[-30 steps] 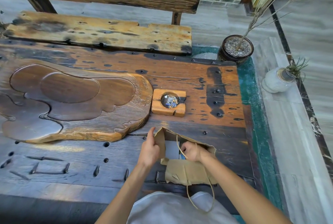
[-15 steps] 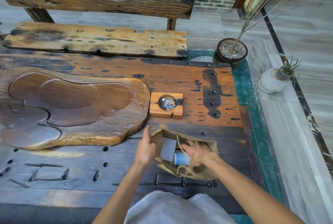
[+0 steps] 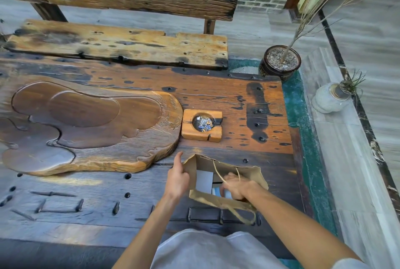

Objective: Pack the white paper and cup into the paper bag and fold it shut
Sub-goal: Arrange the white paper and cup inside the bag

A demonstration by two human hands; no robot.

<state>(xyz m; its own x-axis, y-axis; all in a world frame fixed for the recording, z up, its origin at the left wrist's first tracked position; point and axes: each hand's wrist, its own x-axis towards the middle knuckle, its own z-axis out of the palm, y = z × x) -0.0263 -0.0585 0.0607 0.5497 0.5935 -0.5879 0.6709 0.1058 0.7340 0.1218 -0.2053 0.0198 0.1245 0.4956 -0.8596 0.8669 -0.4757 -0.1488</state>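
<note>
**Packing the cup into the open paper bag**

Standing upright near the table's front edge, the paper bag [image 3: 225,173] has its mouth spread wide, and that bag is the landmark for all that follows. Inside it, against the left wall, the white paper [image 3: 204,181] stands as a flat, smooth sheet. Just right of the sheet, low in the bag, the cup [image 3: 218,191] shows only as a pale blue-white sliver under the right hand [image 3: 239,188], which reaches into the mouth with its fingers curled around the cup, probably to seat it beside the paper. The left hand [image 3: 177,178] pinches the bag's left rim, thumb up and fingers closed on the edge, apparently to keep the soft kraft paper from collapsing while the other hand works. A twisted cord handle [image 3: 240,214] droops off the bag's near side; a second cord crosses the opening. The rim looks creased and a little ragged, so folding it shut should be easy but untidy.

Beneath the bag lies the table [image 3: 86,195], dark weathered planks studded with iron nails. Beyond the bag sits a square wooden ashtray [image 3: 202,136] with a round well. Beyond and left of the bag spreads a carved tea tray [image 3: 86,121], glossy and cloud-shaped.
</note>
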